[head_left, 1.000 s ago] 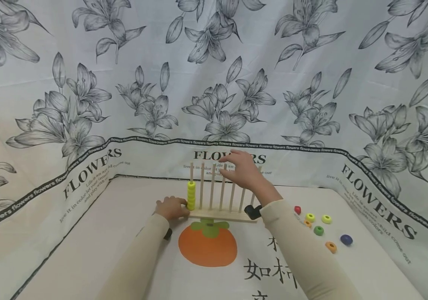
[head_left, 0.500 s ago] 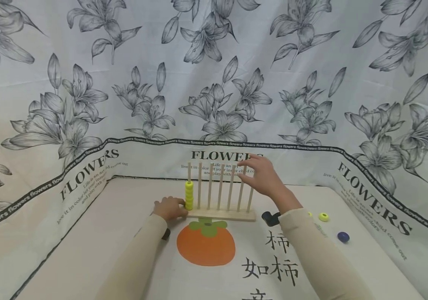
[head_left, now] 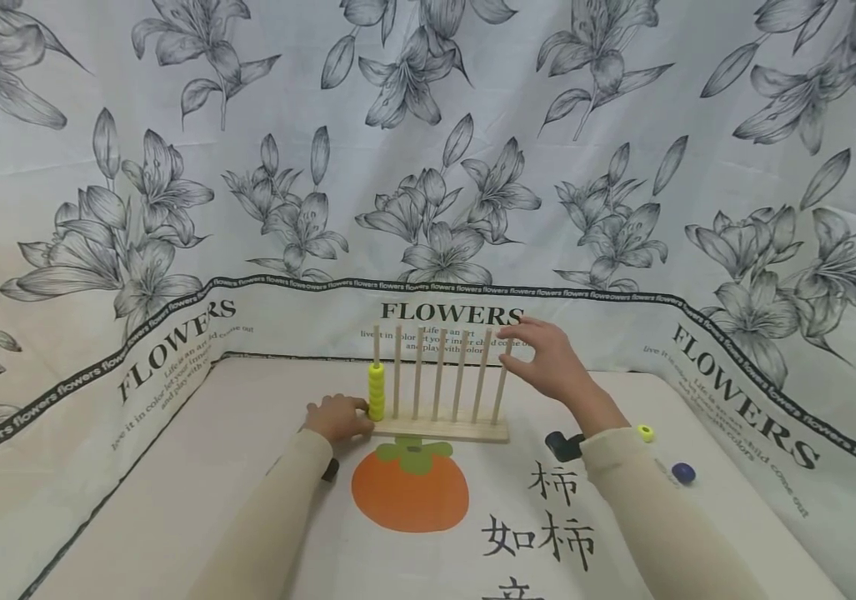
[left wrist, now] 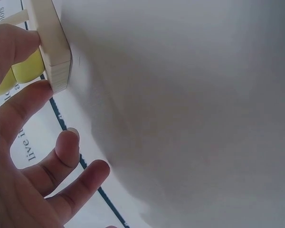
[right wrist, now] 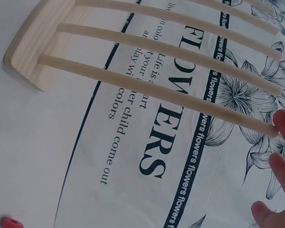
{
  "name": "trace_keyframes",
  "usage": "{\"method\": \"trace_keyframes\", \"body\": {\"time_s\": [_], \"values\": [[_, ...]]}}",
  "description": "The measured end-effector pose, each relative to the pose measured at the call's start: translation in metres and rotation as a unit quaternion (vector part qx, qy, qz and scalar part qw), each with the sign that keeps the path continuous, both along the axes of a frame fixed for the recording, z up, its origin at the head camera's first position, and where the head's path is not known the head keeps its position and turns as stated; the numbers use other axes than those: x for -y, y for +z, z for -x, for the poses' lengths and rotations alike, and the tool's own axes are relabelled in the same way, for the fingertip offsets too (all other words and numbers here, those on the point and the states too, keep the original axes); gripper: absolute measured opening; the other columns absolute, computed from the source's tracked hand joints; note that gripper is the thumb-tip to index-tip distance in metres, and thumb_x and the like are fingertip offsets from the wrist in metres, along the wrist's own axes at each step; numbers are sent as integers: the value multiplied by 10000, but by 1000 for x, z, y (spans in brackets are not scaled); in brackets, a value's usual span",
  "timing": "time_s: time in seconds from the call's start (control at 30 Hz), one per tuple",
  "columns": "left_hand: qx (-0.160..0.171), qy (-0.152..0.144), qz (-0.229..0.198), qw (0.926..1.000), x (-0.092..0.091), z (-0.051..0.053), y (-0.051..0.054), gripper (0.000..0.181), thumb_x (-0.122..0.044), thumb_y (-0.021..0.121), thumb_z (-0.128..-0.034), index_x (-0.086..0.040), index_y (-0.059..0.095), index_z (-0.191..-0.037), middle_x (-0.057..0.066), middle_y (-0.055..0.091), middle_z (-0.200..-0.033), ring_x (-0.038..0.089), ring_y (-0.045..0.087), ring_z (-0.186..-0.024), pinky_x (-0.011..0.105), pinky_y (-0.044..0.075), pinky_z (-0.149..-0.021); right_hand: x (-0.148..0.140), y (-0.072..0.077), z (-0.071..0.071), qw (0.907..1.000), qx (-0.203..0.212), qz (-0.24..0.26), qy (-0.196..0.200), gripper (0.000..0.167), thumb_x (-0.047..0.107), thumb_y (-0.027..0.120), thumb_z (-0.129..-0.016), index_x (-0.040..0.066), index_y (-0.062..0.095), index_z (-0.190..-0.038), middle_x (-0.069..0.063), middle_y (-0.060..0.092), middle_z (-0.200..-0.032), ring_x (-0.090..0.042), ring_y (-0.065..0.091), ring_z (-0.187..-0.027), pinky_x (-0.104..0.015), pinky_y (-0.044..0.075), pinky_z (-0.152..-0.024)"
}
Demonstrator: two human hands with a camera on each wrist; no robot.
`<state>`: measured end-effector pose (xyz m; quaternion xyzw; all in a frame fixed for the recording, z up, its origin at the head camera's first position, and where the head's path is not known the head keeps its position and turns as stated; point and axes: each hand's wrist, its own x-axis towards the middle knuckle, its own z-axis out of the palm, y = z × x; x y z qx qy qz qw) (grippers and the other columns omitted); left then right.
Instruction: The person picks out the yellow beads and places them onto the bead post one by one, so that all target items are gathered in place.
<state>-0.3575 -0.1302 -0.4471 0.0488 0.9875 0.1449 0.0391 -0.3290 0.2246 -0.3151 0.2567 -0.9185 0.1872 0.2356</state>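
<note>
A wooden rack with a row of upright pegs stands on the table. A stack of yellow beads sits on its leftmost peg. My left hand pinches the left end of the rack's base; in the left wrist view, the thumb lies on top of the base and the index fingertip against its edge. The other fingers are spread apart. My right hand is raised at the top of the rightmost peg, fingers loosely spread. One fingertip meets the peg's end in the right wrist view; no bead shows in this hand.
On the right lie a yellow bead and a dark blue bead; the right sleeve covers part of that area. A red bead shows in the right wrist view. Flower-printed cloth hangs behind the table.
My right hand has moved rightward along the peg tops, from the middle pegs to the rightmost one. The left hand keeps its hold on the base. The view has shifted slightly.
</note>
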Motion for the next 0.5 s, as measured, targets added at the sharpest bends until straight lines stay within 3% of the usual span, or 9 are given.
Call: {"method": "trace_keyframes", "body": {"time_s": [0.3,0.5], "values": [[-46,-24,41,10000,0,-3,3,520,-398,612,-762,-250,647,-1260,104,650,-1210,345,552,-1053,682,346,-952,-20,-7,-4,9995,150,195,-210,326,208,701,-873,119,670,-1186,-126,646,-1264,-382,428,-1342,-587,342,-1081],[11,-15,52,10000,-1,-7,7,524,-388,605,-772,-243,636,-1275,109,644,-1229,353,552,-1070,682,344,-961,-36,-14,-4,9936,844,269,-698,359,270,661,-903,122,641,-1230,-171,546,-1378,-398,408,-1348,-594,335,-1085]]}}
